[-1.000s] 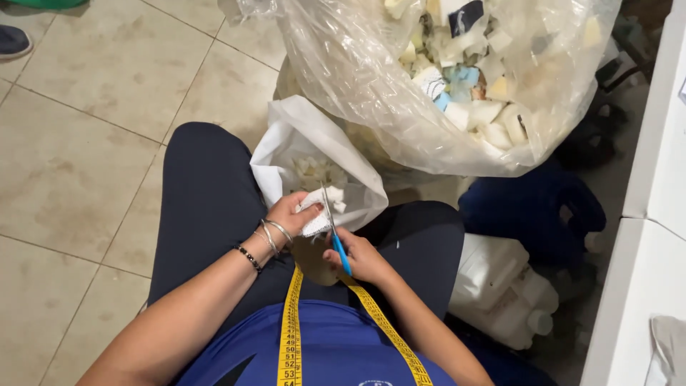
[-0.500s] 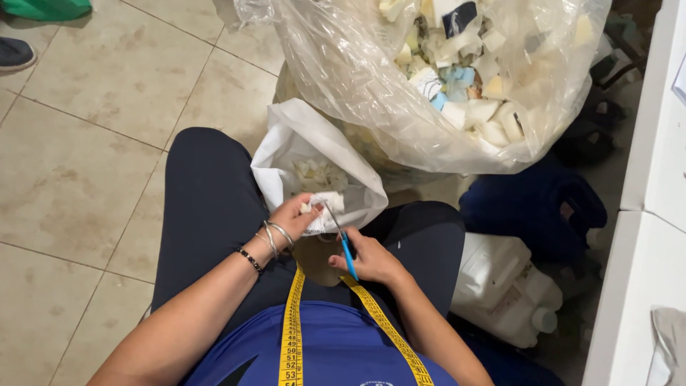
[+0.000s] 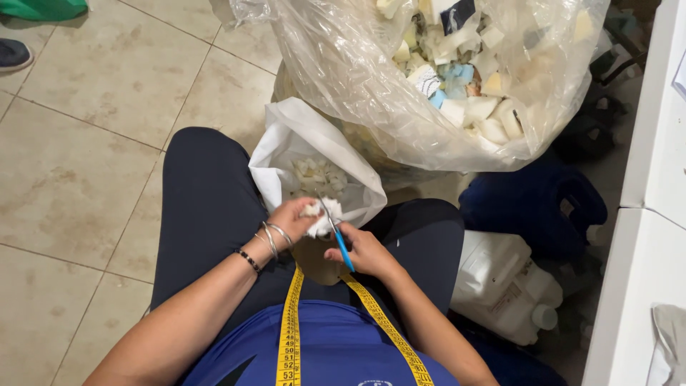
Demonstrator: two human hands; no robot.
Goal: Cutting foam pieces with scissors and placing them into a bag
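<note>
1. The left hand is closed around a small white foam piece, pinching it up over the lap so that one end sticks out toward 3 o'clock, where the blades can reach it.

2. The right hand is closed on the blue handles of the scissors. The blades point toward 11 o'clock and meet the foam piece at its exposed end; whether they are parted or shut is too small to tell.

3. The foam piece sits right at the near lip of the white bag, which lies between the knees at 12 o'clock from the hands with its mouth open toward the person. Held there, anything snipped off would likely drop straight in; small pale bits already lie inside.

4. The big clear bag stands at 1 o'clock, just behind the white bag and touching it, stuffed with larger foam chunks. It looks placed within arm's reach as the supply.

5. A yellow tape measure hangs round the neck, both ends down the chest, clear of the hands.

6. A white jug and a dark blue jug lie at 3 o'clock beside the right leg, apart from the work.
</note>
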